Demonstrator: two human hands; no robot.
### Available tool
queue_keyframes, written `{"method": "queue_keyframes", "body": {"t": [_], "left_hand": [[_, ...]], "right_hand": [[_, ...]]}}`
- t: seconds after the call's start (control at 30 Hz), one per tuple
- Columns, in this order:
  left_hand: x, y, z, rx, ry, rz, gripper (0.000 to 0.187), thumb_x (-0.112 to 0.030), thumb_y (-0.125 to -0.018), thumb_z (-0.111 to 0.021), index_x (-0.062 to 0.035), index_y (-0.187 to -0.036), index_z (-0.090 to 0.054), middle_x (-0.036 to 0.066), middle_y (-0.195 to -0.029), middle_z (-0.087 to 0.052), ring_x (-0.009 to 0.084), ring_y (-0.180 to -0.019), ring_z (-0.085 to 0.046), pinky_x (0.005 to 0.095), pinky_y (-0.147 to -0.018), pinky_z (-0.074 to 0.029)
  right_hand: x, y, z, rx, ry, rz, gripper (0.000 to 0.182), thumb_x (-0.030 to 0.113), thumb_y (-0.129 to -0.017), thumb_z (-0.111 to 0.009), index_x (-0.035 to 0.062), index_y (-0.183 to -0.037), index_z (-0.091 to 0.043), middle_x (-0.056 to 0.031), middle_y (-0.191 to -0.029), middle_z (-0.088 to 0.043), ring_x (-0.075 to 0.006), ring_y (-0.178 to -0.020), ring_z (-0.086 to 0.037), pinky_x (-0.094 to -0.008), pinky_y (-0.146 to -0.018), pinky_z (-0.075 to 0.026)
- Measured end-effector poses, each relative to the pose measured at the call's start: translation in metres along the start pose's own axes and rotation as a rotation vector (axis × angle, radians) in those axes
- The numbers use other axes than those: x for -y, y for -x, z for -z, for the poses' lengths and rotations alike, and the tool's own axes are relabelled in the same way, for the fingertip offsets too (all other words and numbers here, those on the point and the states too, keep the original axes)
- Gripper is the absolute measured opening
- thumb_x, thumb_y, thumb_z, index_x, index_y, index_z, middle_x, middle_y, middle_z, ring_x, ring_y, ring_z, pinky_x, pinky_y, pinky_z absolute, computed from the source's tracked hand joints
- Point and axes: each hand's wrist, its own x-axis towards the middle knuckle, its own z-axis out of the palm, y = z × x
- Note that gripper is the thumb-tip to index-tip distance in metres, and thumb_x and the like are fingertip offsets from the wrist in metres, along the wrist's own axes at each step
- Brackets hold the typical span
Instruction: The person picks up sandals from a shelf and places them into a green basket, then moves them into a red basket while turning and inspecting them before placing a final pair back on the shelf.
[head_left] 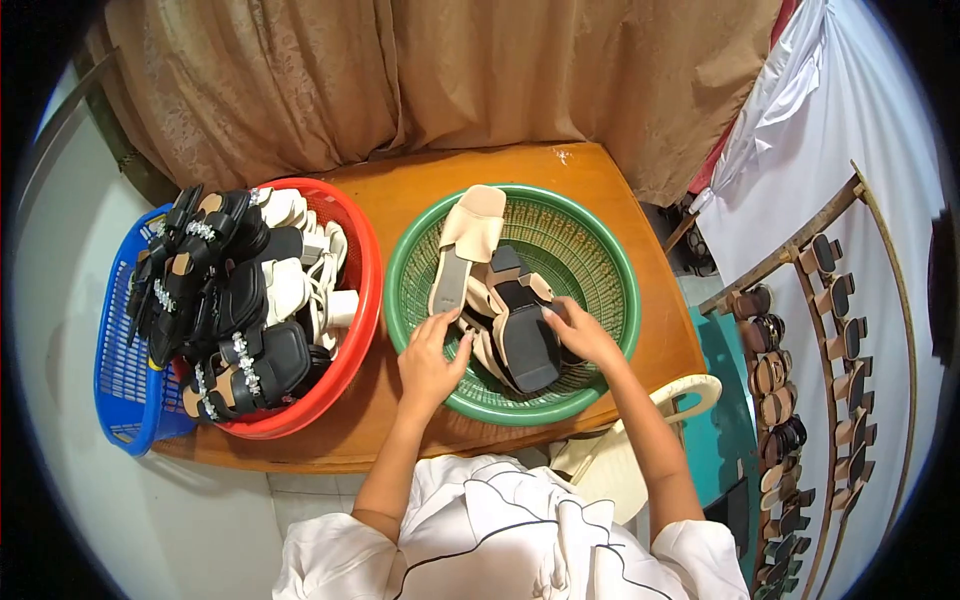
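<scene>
In the green basket (628, 300) lie several sandals. A beige flat sandal (474, 232) with a wide strap leans on the basket's far left side, its grey insole showing. In front of it sits a sandal with a black insole (531, 350) and beige edge, among other beige and black sandals partly hidden beneath. My left hand (433, 362) is at the basket's near left rim, fingers apart, fingertips at the lower end of the beige sandal. My right hand (585, 335) grips the right side of the black-insole sandal; some of its fingers are hidden.
A red basket (367, 290) on the left is heaped with black jewelled and white sandals. Beside it stands a blue basket (112, 370). Both share the wooden table (570, 165) with the green one. A cream plastic chair (690, 390) and racks of sandals (850, 385) are on the right.
</scene>
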Motion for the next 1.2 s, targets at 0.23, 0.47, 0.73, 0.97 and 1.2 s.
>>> {"method": "queue_keyframes", "body": {"t": [0.23,0.47,0.73,0.97,1.2], "left_hand": [[0.007,0.003,0.000,-0.040,0.076,0.001,0.028,-0.019,-0.072,-0.061,-0.0079,-0.097,-0.057,0.008,-0.089,-0.059,0.0261,-0.083,-0.057,0.0344,-0.070,-0.046],[0.005,0.002,0.001,-0.075,0.130,0.041,0.023,-0.017,-0.072,-0.061,-0.0069,-0.093,-0.059,0.009,-0.085,-0.060,0.0271,-0.081,-0.057,0.0339,-0.070,-0.045],[0.006,0.004,0.001,-0.078,0.121,0.029,0.022,-0.018,-0.073,-0.061,-0.0073,-0.092,-0.058,0.008,-0.085,-0.060,0.0272,-0.079,-0.057,0.0342,-0.069,-0.045],[0.007,0.005,0.000,-0.091,0.092,0.053,0.026,-0.021,-0.074,-0.060,-0.0056,-0.095,-0.058,0.009,-0.087,-0.060,0.0272,-0.081,-0.057,0.0345,-0.071,-0.045],[0.001,0.000,-0.003,0.058,0.225,0.224,0.043,-0.027,-0.076,-0.062,-0.0051,-0.110,-0.049,0.008,-0.093,-0.061,0.0225,-0.084,-0.058,0.0327,-0.070,-0.046]], "right_hand": [[-0.002,-0.042,-0.012,0.228,-0.096,-0.266,0.064,0.049,-0.081,-0.050,-0.0050,-0.114,-0.044,-0.0157,-0.095,-0.054,-0.0199,-0.083,-0.053,-0.0297,-0.074,-0.043],[0.030,-0.025,-0.011,0.378,-0.090,-0.325,0.079,0.056,-0.076,-0.054,-0.0091,-0.117,-0.036,-0.0184,-0.101,-0.052,-0.0240,-0.086,-0.057,-0.0326,-0.069,-0.049],[0.028,-0.011,-0.029,0.318,-0.377,-0.243,0.080,0.047,-0.069,-0.067,-0.0039,-0.120,-0.033,-0.0174,-0.098,-0.054,-0.0215,-0.082,-0.058,-0.0323,-0.060,-0.050],[0.035,0.006,-0.010,0.327,-0.663,-0.340,0.055,0.035,-0.076,-0.064,-0.0043,-0.108,-0.044,-0.0080,-0.085,-0.058,-0.0126,-0.080,-0.056,-0.0252,-0.066,-0.047],[0.034,0.050,0.006,0.110,-0.786,-0.160,0.045,0.029,-0.080,-0.061,-0.0001,-0.111,-0.045,-0.0051,-0.095,-0.056,-0.0098,-0.083,-0.054,-0.0228,-0.071,-0.045]]}}
